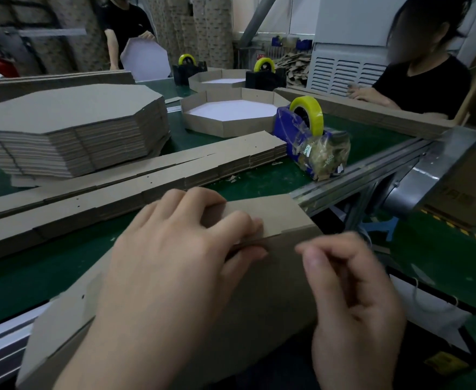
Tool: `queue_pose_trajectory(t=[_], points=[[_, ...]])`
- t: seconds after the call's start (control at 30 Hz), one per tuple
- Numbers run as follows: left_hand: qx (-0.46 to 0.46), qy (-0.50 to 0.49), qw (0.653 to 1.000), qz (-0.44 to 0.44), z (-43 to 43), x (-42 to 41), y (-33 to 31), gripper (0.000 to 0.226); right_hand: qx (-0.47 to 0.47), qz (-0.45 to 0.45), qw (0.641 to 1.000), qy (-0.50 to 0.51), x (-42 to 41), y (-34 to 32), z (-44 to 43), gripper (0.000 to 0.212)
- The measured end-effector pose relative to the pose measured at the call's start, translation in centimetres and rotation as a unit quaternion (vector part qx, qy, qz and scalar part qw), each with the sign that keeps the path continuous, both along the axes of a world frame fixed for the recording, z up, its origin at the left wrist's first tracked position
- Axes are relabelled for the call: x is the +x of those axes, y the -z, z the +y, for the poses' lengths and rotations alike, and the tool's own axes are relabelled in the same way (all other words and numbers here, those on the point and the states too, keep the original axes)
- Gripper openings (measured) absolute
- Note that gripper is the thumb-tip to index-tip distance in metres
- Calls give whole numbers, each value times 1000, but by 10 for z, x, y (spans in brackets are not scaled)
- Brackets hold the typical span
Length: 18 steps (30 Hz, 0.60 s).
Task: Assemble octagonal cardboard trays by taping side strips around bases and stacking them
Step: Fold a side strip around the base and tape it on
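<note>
**Left grip** [174,249]: clamped on a side strip [273,215], with the fingers curled over its upper edge and the thumb on its near face. The strip is held at the near edge of the green tabletop [259,181], above a larger brown cardboard panel [245,299] that slopes toward the viewer.

**Right grip** [355,291]: just right of the strip, motion-blurred, fingers curled toward the thumb. Whether it holds anything cannot be told.

**Behind the hands:** two long stacks of flat side strips [146,178] run across the tabletop. A tall stack of octagonal bases [70,122] stands at far left.

**Centre:** an assembled tray [228,114] with a white floor sits just left of a blue tape dispenser [307,142], which carries a yellow tape roll [308,114]. A second tray [217,80] lies farther back, between two black dispensers [265,77].

**Others:** a seated person [422,80] at far right rests a hand on more strips. A standing person [124,26] at the rear holds a white octagonal sheet [146,60].
</note>
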State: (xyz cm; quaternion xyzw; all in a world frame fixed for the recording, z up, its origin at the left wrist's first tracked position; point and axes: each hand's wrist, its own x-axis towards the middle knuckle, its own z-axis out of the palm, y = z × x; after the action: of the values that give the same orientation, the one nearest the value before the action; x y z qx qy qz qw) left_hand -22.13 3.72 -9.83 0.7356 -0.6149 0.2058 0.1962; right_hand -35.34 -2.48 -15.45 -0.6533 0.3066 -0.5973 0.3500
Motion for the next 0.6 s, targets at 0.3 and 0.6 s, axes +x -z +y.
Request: queue_pose_trajectory(t=[0.3,0.6], points=[[11,3,999,-34,7,0,-1,47,-203,275,940,0,11,-19,-40,39],[81,26,979,184,41,59,26,83,-239,254,933,-86,-9,-6,-68,64]])
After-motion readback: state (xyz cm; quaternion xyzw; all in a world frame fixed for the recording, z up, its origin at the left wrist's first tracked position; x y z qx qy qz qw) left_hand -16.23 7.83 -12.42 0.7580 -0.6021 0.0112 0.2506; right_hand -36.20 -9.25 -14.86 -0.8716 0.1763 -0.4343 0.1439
